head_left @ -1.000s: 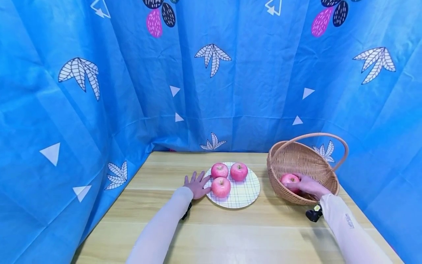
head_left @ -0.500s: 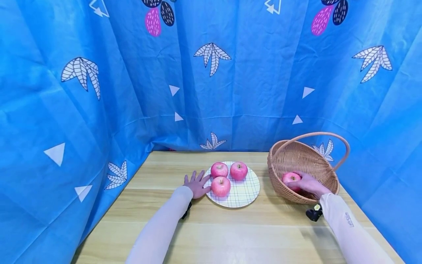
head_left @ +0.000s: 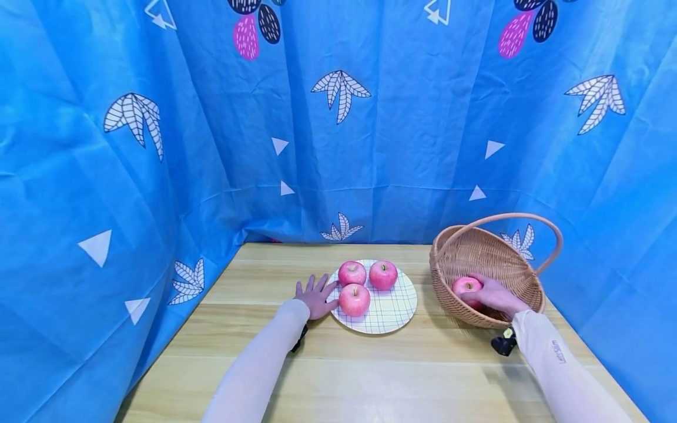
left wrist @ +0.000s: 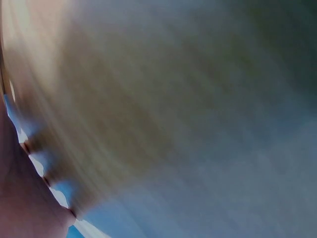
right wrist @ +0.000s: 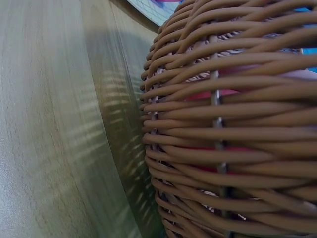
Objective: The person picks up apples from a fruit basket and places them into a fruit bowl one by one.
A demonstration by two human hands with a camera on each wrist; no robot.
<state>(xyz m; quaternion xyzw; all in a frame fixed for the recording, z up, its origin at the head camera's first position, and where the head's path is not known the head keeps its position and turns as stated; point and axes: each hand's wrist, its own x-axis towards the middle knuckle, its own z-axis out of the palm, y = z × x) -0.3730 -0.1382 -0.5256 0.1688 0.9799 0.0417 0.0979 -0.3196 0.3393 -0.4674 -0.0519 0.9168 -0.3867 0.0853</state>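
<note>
In the head view, three pink-red apples sit together on a round white plate point(head_left: 394, 314) with a grid pattern. My left hand point(head_left: 316, 301) lies with fingers spread at the plate's left edge, its fingertips right beside the front apple point(head_left: 355, 300) and the back-left apple point(head_left: 351, 273). The third apple point(head_left: 383, 275) is at the back right. Inside a wicker basket point(head_left: 489, 252) on the right, my right hand point(head_left: 494, 295) grips another apple point(head_left: 465, 286) from its right side. Through the weave in the right wrist view, red patches of that apple show; the basket wall point(right wrist: 233, 109) hides the hand's fingers.
The wooden table point(head_left: 338, 376) carries the plate and basket. An arched basket handle point(head_left: 510, 215) rises above the basket's opening. Blue patterned curtain point(head_left: 338, 153) closes in the back and both sides. Close, blurred table surface point(left wrist: 163, 99) fills most of the left wrist view.
My right hand and the apple in the basket have shifted very slightly to the right, and the basket has edged right a touch. The left hand and the plate stay put.
</note>
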